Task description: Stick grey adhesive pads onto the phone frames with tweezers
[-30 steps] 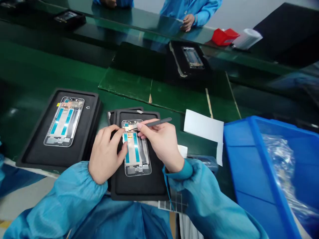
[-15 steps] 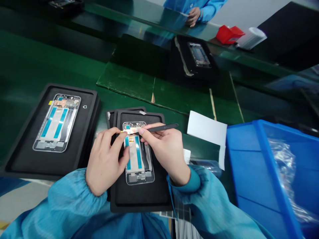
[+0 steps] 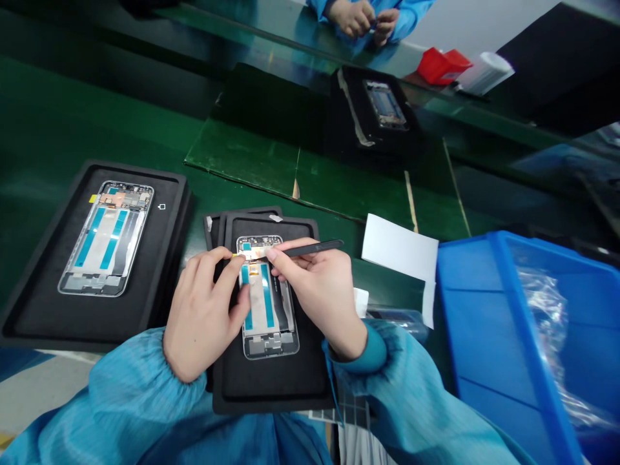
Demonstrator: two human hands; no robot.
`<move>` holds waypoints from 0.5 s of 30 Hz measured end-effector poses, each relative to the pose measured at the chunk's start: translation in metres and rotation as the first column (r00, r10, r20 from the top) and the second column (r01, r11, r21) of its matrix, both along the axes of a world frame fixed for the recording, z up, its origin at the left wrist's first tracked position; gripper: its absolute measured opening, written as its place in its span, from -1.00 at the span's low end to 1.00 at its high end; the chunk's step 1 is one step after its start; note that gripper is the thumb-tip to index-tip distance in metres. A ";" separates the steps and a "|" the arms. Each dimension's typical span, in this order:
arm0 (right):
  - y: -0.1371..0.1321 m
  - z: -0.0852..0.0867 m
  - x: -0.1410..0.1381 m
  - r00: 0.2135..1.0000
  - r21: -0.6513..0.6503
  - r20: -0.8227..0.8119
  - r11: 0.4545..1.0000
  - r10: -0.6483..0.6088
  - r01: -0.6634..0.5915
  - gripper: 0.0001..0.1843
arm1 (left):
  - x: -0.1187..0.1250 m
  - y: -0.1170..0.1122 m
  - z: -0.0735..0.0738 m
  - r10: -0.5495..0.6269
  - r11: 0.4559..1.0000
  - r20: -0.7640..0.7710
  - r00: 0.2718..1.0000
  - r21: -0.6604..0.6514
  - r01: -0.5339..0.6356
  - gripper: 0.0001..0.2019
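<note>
Right hand (image 3: 317,290) pinches black tweezers (image 3: 310,248), their tip at the top end of a silver phone frame (image 3: 268,297) lying on a black foam tray (image 3: 271,391). Left hand (image 3: 206,316) sits just beside the right, its thumb (image 3: 239,309) on the frame; whether it clamps cannot be told. Another phone frame (image 3: 104,237) lies on a second black tray (image 3: 39,310) to the left, and a blue plastic bin (image 3: 504,310) stands to the right

Silver phone frame (image 3: 267,318) with teal strips lies flat.
</note>
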State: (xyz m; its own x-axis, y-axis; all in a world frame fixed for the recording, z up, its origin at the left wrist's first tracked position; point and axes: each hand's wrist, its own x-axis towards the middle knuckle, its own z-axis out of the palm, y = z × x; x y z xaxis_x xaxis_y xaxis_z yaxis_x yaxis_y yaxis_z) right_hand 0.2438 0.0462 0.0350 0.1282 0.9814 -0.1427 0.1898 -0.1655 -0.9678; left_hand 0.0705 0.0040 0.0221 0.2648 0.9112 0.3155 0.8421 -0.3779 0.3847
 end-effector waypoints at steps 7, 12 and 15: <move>-0.002 0.002 0.000 0.999 0.005 0.036 1.000 0.005 -0.005 -0.82 | 0.000 0.000 0.002 -0.024 1.000 -0.061 0.998 0.003 0.024 -0.63; -0.003 -0.001 -0.002 0.996 0.056 0.092 0.998 0.004 -0.009 -0.82 | 0.000 0.001 0.006 -0.019 1.000 -0.191 0.981 0.011 0.022 -0.62; -0.005 0.003 -0.003 0.991 0.093 0.137 0.996 -0.002 -0.011 -0.83 | 0.000 0.000 0.009 -0.020 0.999 -0.303 0.953 0.030 0.030 -0.62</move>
